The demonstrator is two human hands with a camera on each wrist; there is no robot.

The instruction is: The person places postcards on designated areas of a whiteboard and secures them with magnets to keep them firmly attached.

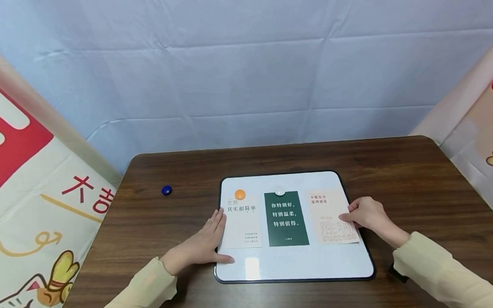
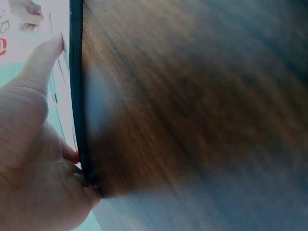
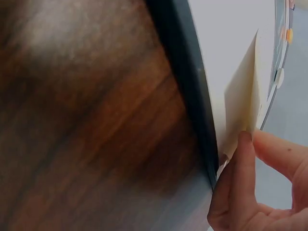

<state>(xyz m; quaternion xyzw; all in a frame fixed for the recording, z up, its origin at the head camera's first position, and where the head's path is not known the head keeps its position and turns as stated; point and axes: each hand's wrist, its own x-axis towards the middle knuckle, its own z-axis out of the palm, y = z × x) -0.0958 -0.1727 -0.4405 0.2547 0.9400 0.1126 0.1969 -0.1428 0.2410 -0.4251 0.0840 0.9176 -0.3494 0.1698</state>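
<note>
Setting: dark wooden table [image 1: 398, 174] with a pale blue cloth backdrop behind it and printed banners at the left and right sides.

Whiteboard [image 1: 294, 265]: white, black-rimmed, rounded corners, lying flat at the near middle of the table.

Left card [image 1: 243, 224]: cream with dark printed characters, lying on the left part of the whiteboard, pinned at its far edge by an orange round magnet [image 1: 240, 194].

Middle card [image 1: 286, 218]: dark green with white characters, lying between the other two, with a white round magnet [image 1: 279, 191] at its far edge.

Right card [image 1: 331, 217]: cream with pale orange lettering, lying on the right part of the whiteboard, no magnet seen on it; right edge lifted slightly off the board in the right wrist view.

Left hand [image 1: 203, 244]: lying flat, fingers straight and released, fingertips touching the left edge of the left card, thumb resting on the whiteboard near its left rim; grasping nothing.

Right hand [image 1: 368, 212]: fingers curled, pinching the right edge of the right card between thumb and fingers, over the right rim of the whiteboard.

Blue magnet [image 1: 166, 190]: small, round, lying alone on the table, well apart to the far left of the whiteboard.

Sleeves: pale yellow on both arms, entering from the near corners.
</note>
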